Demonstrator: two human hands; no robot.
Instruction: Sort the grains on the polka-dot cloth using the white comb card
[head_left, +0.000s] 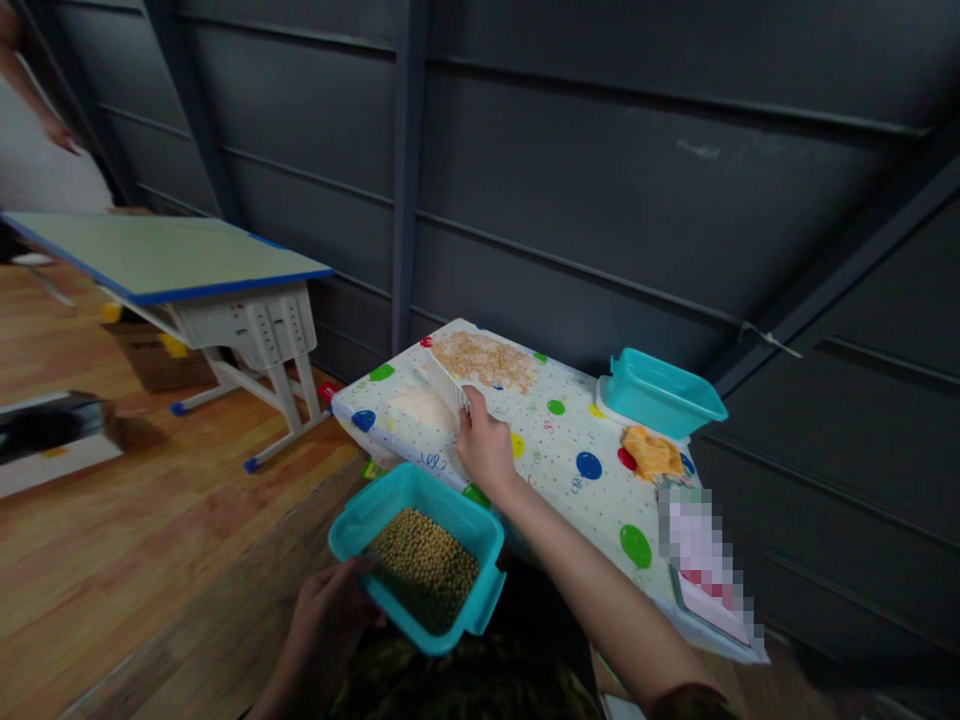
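Observation:
My left hand (334, 610) grips the near left rim of a teal basket (487, 540), which holds yellowish beans and small green ones. The basket is just off the table's near edge. Over the table, my right hand (484, 440) is closed on a white scraper-like tool (448, 385) with slots or ridges. The tool stands on edge between a pale powdery heap (420, 405) and a spread of tan grains (487, 360) on the balloon-patterned tablecloth (540, 460).
At the table's right back is a second teal basket (664, 393) on something white, with an orange cloth (651, 452) before it. A green-topped desk (165, 250) stands left, an open box (60, 440) on the floor. A person's arm (34, 95) shows upper left.

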